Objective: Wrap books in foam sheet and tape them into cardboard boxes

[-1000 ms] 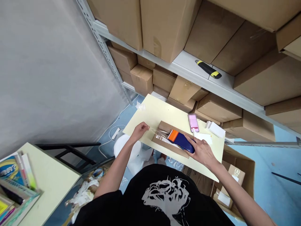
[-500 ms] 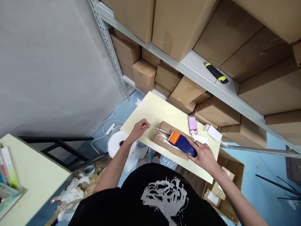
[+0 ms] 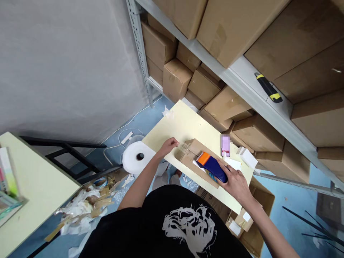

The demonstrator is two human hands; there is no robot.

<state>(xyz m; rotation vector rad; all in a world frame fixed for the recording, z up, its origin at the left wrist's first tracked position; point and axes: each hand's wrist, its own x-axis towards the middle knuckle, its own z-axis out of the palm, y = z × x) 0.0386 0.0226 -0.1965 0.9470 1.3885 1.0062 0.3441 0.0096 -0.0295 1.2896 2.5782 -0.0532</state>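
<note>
The right hand (image 3: 235, 181) is closed around the back end of a blue tape dispenser (image 3: 212, 166) with an orange head, pressing it down onto the top of a flat cardboard box (image 3: 188, 157). The left hand (image 3: 168, 146) sits just off the box's far-left end, thumb and forefinger pinched shut on the end of a strip of clear tape (image 3: 184, 146) that runs taut from there across the box towards the dispenser. The box lies lengthwise on a pale yellow table (image 3: 182, 123), near the edge closest to the person. Just beyond the dispenser lies a small pink object (image 3: 225, 145), blurred, and beside that a little white box (image 3: 248, 157) with some white paper. A crumpled white scrap (image 3: 168, 113) sits at the table's far corner. On the floor to the left of the table stands a fat white foam roll (image 3: 137, 159), and nearer the person lies a litter of paper and cardboard scraps (image 3: 83, 211). Behind the table, a metal shelf (image 3: 242, 71) carries brown cartons, with a black and yellow utility knife (image 3: 268, 87) lying on it.
</note>
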